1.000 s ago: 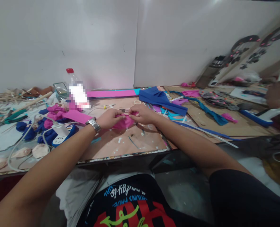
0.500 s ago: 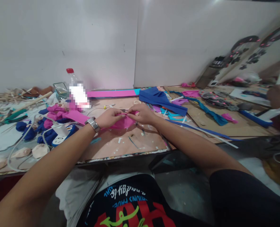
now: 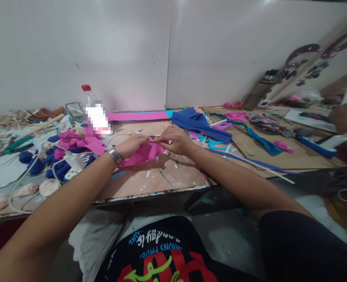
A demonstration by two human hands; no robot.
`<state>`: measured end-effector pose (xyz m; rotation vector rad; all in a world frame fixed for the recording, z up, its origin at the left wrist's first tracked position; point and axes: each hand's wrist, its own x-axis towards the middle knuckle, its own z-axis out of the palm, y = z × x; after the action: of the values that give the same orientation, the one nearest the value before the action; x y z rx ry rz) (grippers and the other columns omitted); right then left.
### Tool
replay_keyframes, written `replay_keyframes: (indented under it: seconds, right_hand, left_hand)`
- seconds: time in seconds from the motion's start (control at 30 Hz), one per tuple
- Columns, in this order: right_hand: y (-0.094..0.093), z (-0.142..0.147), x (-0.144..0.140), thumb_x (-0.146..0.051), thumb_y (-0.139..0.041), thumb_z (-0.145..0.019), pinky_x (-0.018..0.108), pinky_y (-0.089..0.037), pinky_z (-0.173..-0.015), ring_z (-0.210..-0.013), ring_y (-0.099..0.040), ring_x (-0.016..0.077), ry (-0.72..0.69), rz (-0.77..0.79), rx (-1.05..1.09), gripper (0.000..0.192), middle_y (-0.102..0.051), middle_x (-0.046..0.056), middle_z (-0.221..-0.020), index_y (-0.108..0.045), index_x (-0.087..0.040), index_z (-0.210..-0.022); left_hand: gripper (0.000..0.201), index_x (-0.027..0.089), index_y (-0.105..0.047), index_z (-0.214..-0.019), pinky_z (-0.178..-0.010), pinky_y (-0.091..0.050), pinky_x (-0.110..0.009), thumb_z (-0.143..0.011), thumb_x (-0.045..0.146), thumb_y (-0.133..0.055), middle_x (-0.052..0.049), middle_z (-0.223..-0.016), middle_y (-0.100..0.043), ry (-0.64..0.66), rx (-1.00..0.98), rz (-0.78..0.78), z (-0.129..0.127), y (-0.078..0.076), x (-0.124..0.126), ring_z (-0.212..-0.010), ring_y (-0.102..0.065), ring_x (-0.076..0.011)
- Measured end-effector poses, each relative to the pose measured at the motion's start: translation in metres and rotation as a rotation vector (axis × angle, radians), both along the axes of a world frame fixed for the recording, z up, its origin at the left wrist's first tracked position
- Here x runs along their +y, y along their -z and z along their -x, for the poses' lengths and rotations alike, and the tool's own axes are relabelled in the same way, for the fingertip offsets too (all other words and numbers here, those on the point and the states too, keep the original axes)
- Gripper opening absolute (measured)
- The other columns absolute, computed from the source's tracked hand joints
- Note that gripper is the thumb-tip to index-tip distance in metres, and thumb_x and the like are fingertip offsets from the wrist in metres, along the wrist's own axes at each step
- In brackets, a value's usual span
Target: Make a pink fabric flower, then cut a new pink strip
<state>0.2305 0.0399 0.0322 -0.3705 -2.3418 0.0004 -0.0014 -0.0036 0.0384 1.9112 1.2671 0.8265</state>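
And there it goes: the pink piece (image 3: 144, 155) has spread out more than half a second ago, drooping lower and further left, its end now under my left wrist. My left hand (image 3: 131, 145) has shifted slightly left, fingers pinching the upper edge; my right hand (image 3: 176, 140) is pinched on it too, at the other end. The two sit close, fingertips nearly meeting, both clamped on the pink above the middle of the table (image 3: 161, 178).

Now the edges. Toward my body I've got the most room, scrap-flecked tabletop running down to the chipped front edge (image 3: 150, 193). Behind the hands it's tighter: a white cable (image 3: 122, 133), then a long pink strip (image 3: 141, 116) along the wall. Folded blue material (image 3: 201, 126) crowds just beyond my right hand, and crumpled pink and blue bundles (image 3: 69, 138) bound my left.
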Motion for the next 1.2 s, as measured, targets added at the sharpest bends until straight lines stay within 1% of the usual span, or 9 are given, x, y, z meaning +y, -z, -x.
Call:
replay_keyframes:
  seconds: [0.07, 0.17, 0.23, 0.37, 0.47, 0.63, 0.9, 1.03, 1.2]
  right_hand:
    - [-0.002, -0.001, -0.001, -0.028, -0.064, -0.094, 0.039, -0.044, -0.084, -0.082, -0.068, 0.0211, 0.014, -0.028, -0.054, 0.015, -0.077, 0.006, -0.083, -0.078, -0.023, -0.096]
    - [-0.005, -0.001, -0.003, -0.028, -0.062, -0.095, 0.04, -0.043, -0.085, -0.084, -0.068, 0.0219, 0.039, -0.027, -0.094, 0.017, -0.077, 0.007, -0.084, -0.078, -0.023, -0.095]
    - [-0.006, -0.001, -0.005, -0.028, -0.061, -0.095, 0.041, -0.043, -0.088, -0.084, -0.068, 0.0219, 0.045, -0.004, -0.094, 0.017, -0.078, 0.007, -0.085, -0.077, -0.023, -0.096]
    - [-0.004, 0.0, -0.006, -0.029, -0.064, -0.093, 0.041, -0.042, -0.089, -0.084, -0.069, 0.0222, 0.054, 0.045, -0.081, 0.016, -0.08, 0.007, -0.089, -0.078, -0.023, -0.099]
    - [-0.002, 0.001, -0.005, -0.03, -0.065, -0.093, 0.04, -0.042, -0.089, -0.083, -0.069, 0.0221, 0.062, 0.063, -0.068, 0.016, -0.08, 0.007, -0.089, -0.079, -0.023, -0.098]
    - [0.0, 0.001, -0.004, -0.029, -0.065, -0.093, 0.039, -0.042, -0.086, -0.084, -0.068, 0.0221, 0.069, 0.072, -0.034, 0.016, -0.08, 0.006, -0.089, -0.079, -0.023, -0.097]
    - [-0.004, 0.003, -0.006, -0.034, -0.062, -0.096, 0.04, -0.04, -0.085, -0.088, -0.065, 0.0245, 0.134, 0.062, -0.036, 0.019, -0.078, 0.008, -0.091, -0.073, -0.019, -0.097]
    - [-0.004, 0.004, -0.006, -0.034, -0.059, -0.097, 0.04, -0.039, -0.085, -0.09, -0.063, 0.0252, 0.139, 0.076, -0.06, 0.019, -0.075, 0.009, -0.092, -0.07, -0.018, -0.097]
    - [-0.003, 0.005, -0.005, -0.033, -0.057, -0.098, 0.04, -0.037, -0.085, -0.091, -0.061, 0.0253, 0.137, 0.072, -0.071, 0.017, -0.073, 0.009, -0.092, -0.066, -0.019, -0.096]
  left_hand:
    - [0.034, 0.022, -0.078, -0.099, -0.092, -0.05, -0.031, -0.09, 0.036, -0.049, -0.003, -0.113, -0.076, 0.044, 0.029, -0.047, 0.0, -0.002, 0.0, -0.107, -0.064, -0.0219]
    - [0.04, 0.019, -0.077, -0.092, -0.074, -0.05, -0.028, -0.094, 0.048, -0.049, -0.004, -0.09, -0.075, 0.025, 0.067, -0.052, -0.002, -0.003, -0.002, -0.088, -0.065, -0.0202]
    - [0.041, 0.017, -0.076, -0.088, -0.066, -0.046, -0.027, -0.093, 0.051, -0.052, -0.003, -0.081, -0.072, 0.023, 0.064, -0.044, -0.004, -0.003, -0.003, -0.078, -0.062, -0.018]
    - [0.041, 0.015, -0.075, -0.089, -0.066, -0.042, -0.026, -0.092, 0.051, -0.055, -0.003, -0.082, -0.071, 0.057, 0.035, -0.056, -0.005, 0.0, -0.003, -0.073, -0.058, -0.0153]
    - [0.042, 0.014, -0.075, -0.088, -0.068, -0.041, -0.027, -0.094, 0.05, -0.053, -0.003, -0.081, -0.07, 0.052, 0.064, -0.12, -0.005, 0.0, -0.003, -0.073, -0.057, -0.0156]
    - [0.038, 0.015, -0.076, -0.094, -0.073, -0.041, -0.029, -0.096, 0.043, -0.05, -0.005, -0.086, -0.074, 0.014, 0.199, -0.281, -0.01, -0.005, -0.009, -0.079, -0.061, -0.0183]
    - [0.036, 0.02, -0.074, -0.102, -0.071, -0.039, -0.03, -0.1, 0.042, -0.047, -0.007, -0.088, -0.076, -0.07, 0.433, -0.494, -0.013, -0.009, -0.017, -0.079, -0.065, -0.0208]
    - [0.035, 0.023, -0.072, -0.1, -0.068, -0.037, -0.031, -0.101, 0.042, -0.044, -0.007, -0.088, -0.075, -0.096, 0.547, -0.555, -0.014, -0.01, -0.018, -0.078, -0.065, -0.0215]
    - [0.035, 0.023, -0.07, -0.102, -0.069, -0.037, -0.031, -0.102, 0.042, -0.041, -0.006, -0.091, -0.074, -0.089, 0.621, -0.608, -0.014, -0.011, -0.02, -0.082, -0.066, -0.0223]
